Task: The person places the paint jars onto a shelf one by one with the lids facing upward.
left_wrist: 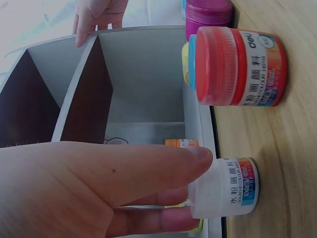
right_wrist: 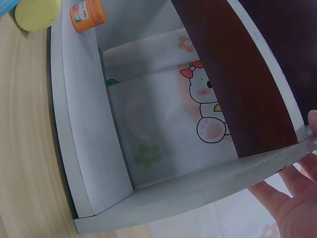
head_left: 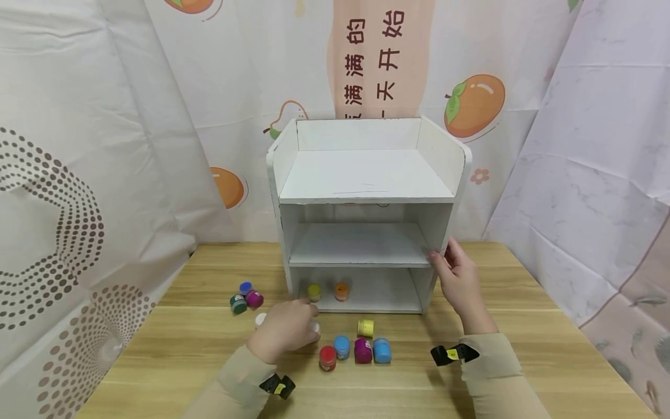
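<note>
My left hand (head_left: 287, 330) pinches a white paint jar (left_wrist: 225, 191) by its lid, thumb on one side and fingers on the other, just in front of a small white shelf unit (head_left: 361, 174). My right hand (head_left: 458, 279) grips the unit's right side panel, with the thumb at its front edge and the fingers along the outside. On the bottom shelf stand a dark yellow jar (head_left: 314, 292) and an orange jar (head_left: 342, 291). Close to the left hand is a red jar (left_wrist: 242, 67).
Before the unit are blue jars (head_left: 342, 347) (head_left: 382, 351), a purple jar (head_left: 363, 351) and a yellow jar (head_left: 365, 328). Left of it, dark green (head_left: 238, 304), purple (head_left: 254, 299) and blue (head_left: 245, 288) jars cluster. Another white jar (head_left: 260, 319) shows behind the left hand.
</note>
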Available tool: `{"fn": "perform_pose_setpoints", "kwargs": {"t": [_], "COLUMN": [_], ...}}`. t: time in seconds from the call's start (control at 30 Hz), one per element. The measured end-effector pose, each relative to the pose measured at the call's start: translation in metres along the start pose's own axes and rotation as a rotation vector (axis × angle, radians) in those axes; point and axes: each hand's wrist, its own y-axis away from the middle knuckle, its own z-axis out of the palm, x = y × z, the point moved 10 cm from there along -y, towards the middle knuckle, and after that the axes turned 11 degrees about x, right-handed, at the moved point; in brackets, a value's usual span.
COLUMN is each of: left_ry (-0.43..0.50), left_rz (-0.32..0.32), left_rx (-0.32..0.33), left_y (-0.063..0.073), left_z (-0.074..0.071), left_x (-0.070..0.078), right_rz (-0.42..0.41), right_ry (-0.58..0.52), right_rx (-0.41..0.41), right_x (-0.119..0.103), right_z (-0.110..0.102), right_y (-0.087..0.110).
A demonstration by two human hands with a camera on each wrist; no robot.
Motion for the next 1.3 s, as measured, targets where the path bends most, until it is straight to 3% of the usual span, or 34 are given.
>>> {"fn": "perform_pose_setpoints", "kwargs": {"t": [0.77, 1.3], "left_ry": [0.012, 0.060], "left_rz": [0.032, 0.018], "left_rx": [0.010, 0.118], "left_y": [0.001, 0.006], "left_z": [-0.006, -0.047], "left_x": [0.002, 0.000], "right_rz": [-0.004, -0.004], "right_ry": [-0.049, -0.030], "right_rx": [0.010, 0.002], "right_x": [0.002, 0.004], "right_z": [0.000, 0.000], "right_y": [0.000, 0.000]}}
